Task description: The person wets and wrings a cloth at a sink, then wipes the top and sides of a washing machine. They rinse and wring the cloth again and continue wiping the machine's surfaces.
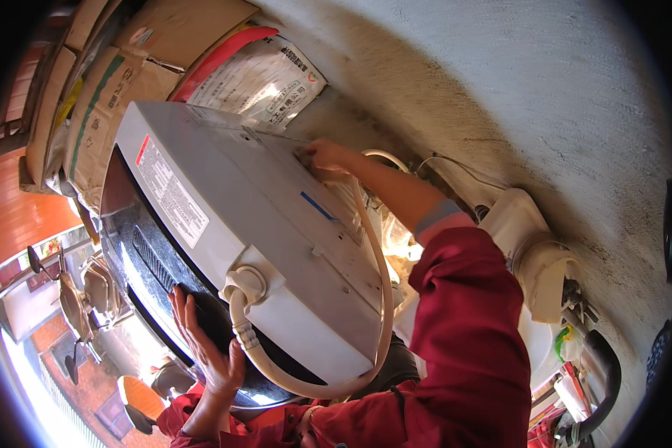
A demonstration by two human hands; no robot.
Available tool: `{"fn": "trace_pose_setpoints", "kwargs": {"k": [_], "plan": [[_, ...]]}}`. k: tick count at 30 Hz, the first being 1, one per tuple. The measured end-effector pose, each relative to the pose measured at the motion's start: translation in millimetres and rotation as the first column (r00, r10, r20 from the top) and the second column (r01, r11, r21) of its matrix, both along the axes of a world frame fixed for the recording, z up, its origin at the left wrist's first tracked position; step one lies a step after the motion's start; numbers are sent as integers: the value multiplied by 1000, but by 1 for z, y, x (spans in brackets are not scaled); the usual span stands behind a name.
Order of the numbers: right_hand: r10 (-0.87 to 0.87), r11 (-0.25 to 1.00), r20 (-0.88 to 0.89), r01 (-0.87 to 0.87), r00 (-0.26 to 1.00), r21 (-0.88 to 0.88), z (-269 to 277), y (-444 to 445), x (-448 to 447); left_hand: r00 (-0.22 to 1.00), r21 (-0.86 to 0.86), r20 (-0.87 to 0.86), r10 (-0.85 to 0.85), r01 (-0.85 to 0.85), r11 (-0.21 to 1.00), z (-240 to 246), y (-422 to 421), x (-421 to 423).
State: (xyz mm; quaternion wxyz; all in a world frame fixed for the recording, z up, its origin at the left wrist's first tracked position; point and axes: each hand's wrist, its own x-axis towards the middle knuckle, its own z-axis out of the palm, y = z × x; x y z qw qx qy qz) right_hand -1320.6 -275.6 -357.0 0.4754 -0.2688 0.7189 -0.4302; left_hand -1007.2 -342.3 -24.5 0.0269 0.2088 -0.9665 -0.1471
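A grey washing machine (246,185) with a glossy dark top stands tilted before me. My left hand (207,341) lies with spread fingers against the dark top, near a ridged vent. At the machine's rear panel is my right hand (323,157), its fingers curled at the edge of an opening; whether they grip anything is hidden. A cream corrugated drain hose (389,291) runs from a round fitting (248,283) on the side, round the lower corner and up towards the back. A blue strip (318,206) and a printed label (171,190) mark the casing.
Flattened cardboard boxes (98,106) and a printed sack (257,78) are stacked beyond the machine. A rough plaster wall (537,101) rises on the right, with a cream plastic container (518,224) and a black curved tube (607,369) near it. A parked motor scooter (73,302) shows at left.
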Motion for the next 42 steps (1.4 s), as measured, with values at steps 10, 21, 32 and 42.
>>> {"fn": "trace_pose_setpoints", "kwargs": {"k": [10, 21, 32, 42], "plan": [[-53, 998, -148, 48, 988, -35, -85, -42, -1, 1000, 34, -7, 9, -9, 999, 1, -3, -1], [806, 476, 36, -682, 591, 555, -78, -11, 9, 1000, 4, 7, -2, 2, 1000, 4, 1, -1], [-153, 983, 58, 146, 987, 111, -113, -34, 8, 1000, 45, -3, 30, -30, 999, -3, -3, 1], [914, 400, -233, -643, 332, 653, -108, 3, 15, 1000, 7, 7, 6, -7, 1000, -2, -4, -1]]}}
